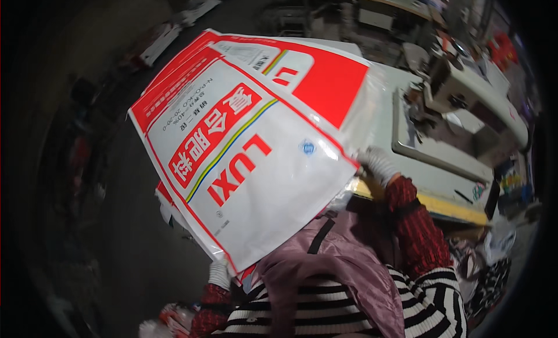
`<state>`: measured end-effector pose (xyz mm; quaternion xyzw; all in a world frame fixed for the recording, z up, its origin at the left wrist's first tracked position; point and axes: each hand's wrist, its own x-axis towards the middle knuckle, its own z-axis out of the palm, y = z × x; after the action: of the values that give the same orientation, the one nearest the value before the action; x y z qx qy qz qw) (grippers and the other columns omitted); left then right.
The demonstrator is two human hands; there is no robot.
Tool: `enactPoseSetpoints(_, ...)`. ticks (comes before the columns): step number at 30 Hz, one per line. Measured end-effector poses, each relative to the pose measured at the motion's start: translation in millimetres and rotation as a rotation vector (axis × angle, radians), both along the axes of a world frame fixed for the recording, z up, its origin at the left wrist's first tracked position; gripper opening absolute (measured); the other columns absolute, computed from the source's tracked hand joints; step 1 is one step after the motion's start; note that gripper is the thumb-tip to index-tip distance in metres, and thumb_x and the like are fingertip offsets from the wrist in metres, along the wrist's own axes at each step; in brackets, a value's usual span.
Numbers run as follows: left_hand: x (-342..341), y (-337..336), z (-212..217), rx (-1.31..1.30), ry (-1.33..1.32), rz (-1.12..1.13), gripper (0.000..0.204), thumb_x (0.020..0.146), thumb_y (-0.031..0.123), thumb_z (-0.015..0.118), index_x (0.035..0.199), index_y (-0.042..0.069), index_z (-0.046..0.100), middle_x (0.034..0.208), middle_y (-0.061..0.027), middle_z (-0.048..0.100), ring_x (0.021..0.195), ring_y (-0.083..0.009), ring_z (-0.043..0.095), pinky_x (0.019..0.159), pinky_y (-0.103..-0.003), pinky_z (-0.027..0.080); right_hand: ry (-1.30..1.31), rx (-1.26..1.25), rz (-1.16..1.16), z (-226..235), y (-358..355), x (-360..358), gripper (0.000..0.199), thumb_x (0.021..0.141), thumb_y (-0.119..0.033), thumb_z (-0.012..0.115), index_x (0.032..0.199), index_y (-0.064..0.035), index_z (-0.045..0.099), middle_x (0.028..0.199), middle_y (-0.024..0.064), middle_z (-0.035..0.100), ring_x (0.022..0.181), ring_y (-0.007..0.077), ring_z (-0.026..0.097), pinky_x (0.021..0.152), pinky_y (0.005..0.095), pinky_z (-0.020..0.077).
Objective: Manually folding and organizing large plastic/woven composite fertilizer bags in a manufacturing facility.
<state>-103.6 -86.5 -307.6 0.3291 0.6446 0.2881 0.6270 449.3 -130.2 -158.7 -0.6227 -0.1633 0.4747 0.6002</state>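
White sack, red panels, yellow-green stripe

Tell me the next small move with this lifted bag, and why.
Probably lower the white and red bag flat toward the sewing machine table. The left hand grips its near corner and the right hand its far edge, holding it tilted in the air beside the table.

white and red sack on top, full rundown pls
The white and red sack is a large flat bag of glossy woven-plastic look, empty and unfilled. White face with red border, red lettering, a red label block and a thin yellow-green-blue diagonal stripe. It is held up, tilted, print upside down to the camera, over more sacks of the same kind. The gloved left hand grips its lower corner; the gloved right hand holds its right edge, beside the sewing machine table.
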Motion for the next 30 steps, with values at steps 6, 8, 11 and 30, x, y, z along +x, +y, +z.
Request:
enactPoseSetpoints(6,-110,-49,-29,0.075,1.467,-0.354,0.036,0.095,0.027,0.042,0.106,0.0,0.063,0.102,-0.0205,0.064,0.093,-0.0362,0.062,0.083,-0.046,0.049,-0.655,-0.065,0.637,-42,37,-119,0.023,0.078,-0.023,0.063,0.073,-0.0007,0.062,0.064,0.0127,0.063,0.056,0.0213,0.06,0.056,0.0337,0.0474)
enactPoseSetpoints(8,-122,-58,-38,-0.156,1.467,-0.419,0.034,0.094,0.026,0.043,0.107,0.003,0.064,0.106,-0.0192,0.064,0.097,-0.0341,0.062,0.085,-0.044,0.048,-0.372,-0.108,0.687,-50,42,-152,0.025,0.08,-0.024,0.062,0.073,-0.0006,0.061,0.061,0.0125,0.062,0.056,0.0232,0.06,0.057,0.0351,0.0473)
enactPoseSetpoints(11,-205,-102,-121,-0.443,1.531,-0.692,0.029,0.092,0.024,0.049,0.104,0.005,0.066,0.107,-0.0171,0.065,0.094,-0.0326,0.065,0.079,-0.046,0.052,-0.494,-0.066,0.731,-85,50,-183,0.025,0.083,-0.023,0.06,0.075,0.0002,0.058,0.058,0.0131,0.061,0.057,0.0258,0.061,0.06,0.0373,0.0475)
enactPoseSetpoints(30,-61,29,-86,-0.09,1.361,-0.788,0.059,0.081,0.029,0.058,0.128,0.0,0.037,0.104,-0.0203,0.063,0.094,-0.0395,0.062,0.082,-0.047,0.049,-1.176,-0.025,0.749,-162,32,-153,0.038,0.094,-0.03,0.043,0.117,-0.0028,0.056,0.106,0.0153,0.063,0.093,0.0304,0.06,0.083,0.0416,0.048)
